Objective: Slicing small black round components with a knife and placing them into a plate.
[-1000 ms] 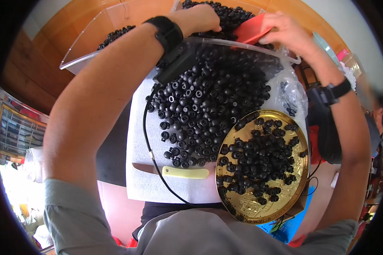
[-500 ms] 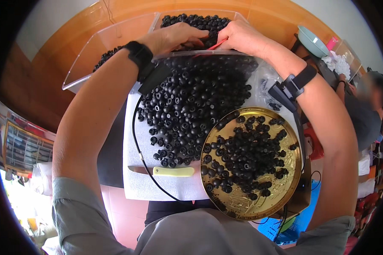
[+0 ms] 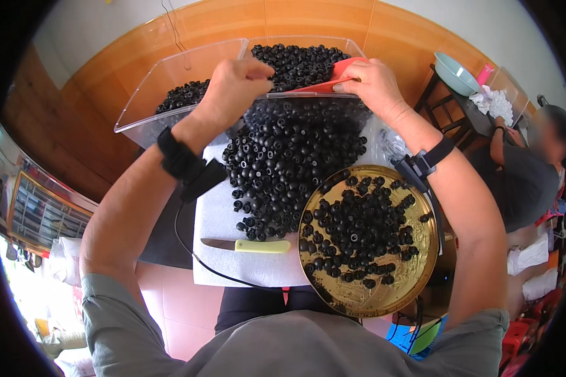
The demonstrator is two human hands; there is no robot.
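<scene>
My right hand (image 3: 374, 85) grips the edge of a red plastic piece, scoop-like in shape (image 3: 324, 87), at the near right rim of a clear bin (image 3: 357, 51). Small black round parts with holes (image 3: 295, 66) fill that bin. Over the join with a second clear bin (image 3: 146, 85) hovers my left hand (image 3: 236, 88), its fingers bent and apart with nothing visible in them. More black parts (image 3: 283, 163) lie heaped on the white foam sheet (image 3: 217, 267) below. A round gold tray (image 3: 415, 279) at the right holds others.
A knife with a pale yellow handle (image 3: 262, 246) lies near the foam's front edge. A black cable (image 3: 201, 261) crosses the foam from my left wrist. At the far right a person (image 3: 522, 169) sits by a dark table with a light-blue basin (image 3: 456, 74).
My left hand has lifted out of the parts and moved left. The red piece now shows more above the parts, held in my right hand. The head view has shifted slightly.
</scene>
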